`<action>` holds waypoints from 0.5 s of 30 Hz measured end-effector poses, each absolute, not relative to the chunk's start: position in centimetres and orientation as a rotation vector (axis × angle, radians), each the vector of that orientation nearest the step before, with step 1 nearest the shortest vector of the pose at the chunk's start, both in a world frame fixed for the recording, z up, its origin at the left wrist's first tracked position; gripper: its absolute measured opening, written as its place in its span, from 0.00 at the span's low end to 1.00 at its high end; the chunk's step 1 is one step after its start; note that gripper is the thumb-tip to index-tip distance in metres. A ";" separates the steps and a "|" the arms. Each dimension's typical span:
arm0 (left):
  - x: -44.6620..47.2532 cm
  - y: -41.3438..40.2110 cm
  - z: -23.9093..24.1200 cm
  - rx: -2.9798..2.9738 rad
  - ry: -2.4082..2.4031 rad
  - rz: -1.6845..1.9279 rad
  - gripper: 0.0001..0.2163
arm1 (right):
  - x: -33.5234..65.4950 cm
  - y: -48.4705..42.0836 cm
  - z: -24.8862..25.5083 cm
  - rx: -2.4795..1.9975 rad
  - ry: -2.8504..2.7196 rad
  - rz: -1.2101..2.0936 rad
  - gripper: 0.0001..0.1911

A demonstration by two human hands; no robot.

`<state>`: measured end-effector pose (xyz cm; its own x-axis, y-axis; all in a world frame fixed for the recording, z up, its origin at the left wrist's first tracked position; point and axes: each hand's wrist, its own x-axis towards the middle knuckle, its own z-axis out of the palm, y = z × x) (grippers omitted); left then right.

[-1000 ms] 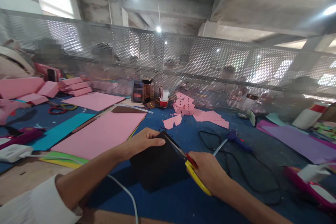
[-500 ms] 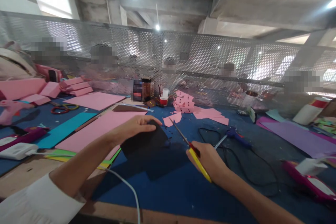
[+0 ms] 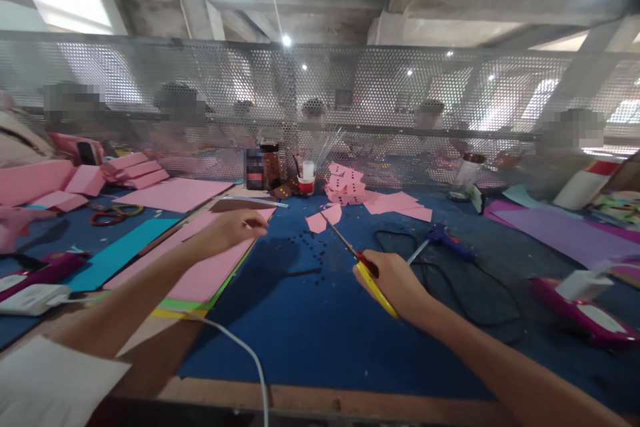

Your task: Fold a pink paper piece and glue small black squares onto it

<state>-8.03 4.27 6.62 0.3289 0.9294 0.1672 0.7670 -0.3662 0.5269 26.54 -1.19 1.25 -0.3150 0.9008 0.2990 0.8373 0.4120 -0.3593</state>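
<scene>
My right hand (image 3: 395, 283) grips a pair of scissors (image 3: 357, 259) with yellow and red handles. Its blades are nearly closed and point up and left over the blue mat (image 3: 320, 340). My left hand (image 3: 231, 227) hovers over a large pink sheet (image 3: 210, 267), near a brown sheet (image 3: 239, 205). Its fingers are curled together and blurred, and I cannot make out anything in them. Small black scraps (image 3: 306, 241) and a thin black strip (image 3: 300, 273) lie on the mat between my hands.
A white cable (image 3: 240, 347) crosses the near table edge. A glue gun (image 3: 445, 239) with a black cord lies to the right, and cut pink pieces (image 3: 350, 188), jars (image 3: 270, 165) and a small cup (image 3: 306, 181) at the back. Purple paper (image 3: 565, 233) is far right. People sit behind the mesh screen (image 3: 350, 100).
The black sheet my left hand held is gone from view. That hand moved left and away over the pink sheet. The scissors came off the sheet and rose slightly.
</scene>
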 end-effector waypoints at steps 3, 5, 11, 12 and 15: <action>-4.0 2.2 4.7 2.344 1.323 0.413 0.10 | 26.6 -1.2 1.2 -1.485 -2.241 0.181 0.12; -2.4 1.6 3.7 2.481 1.350 0.242 0.11 | 26.6 -1.2 1.2 -1.486 -2.249 0.172 0.12; -2.1 2.3 3.2 2.560 1.408 0.088 0.08 | 26.5 -1.2 1.4 -1.488 -2.256 0.158 0.12; -2.1 2.4 3.3 2.569 1.406 0.075 0.08 | 26.5 -1.3 1.4 -1.490 -2.256 0.161 0.12; -1.8 2.3 3.8 2.605 1.380 0.034 0.07 | 26.4 -1.4 1.5 -1.495 -2.266 0.177 0.12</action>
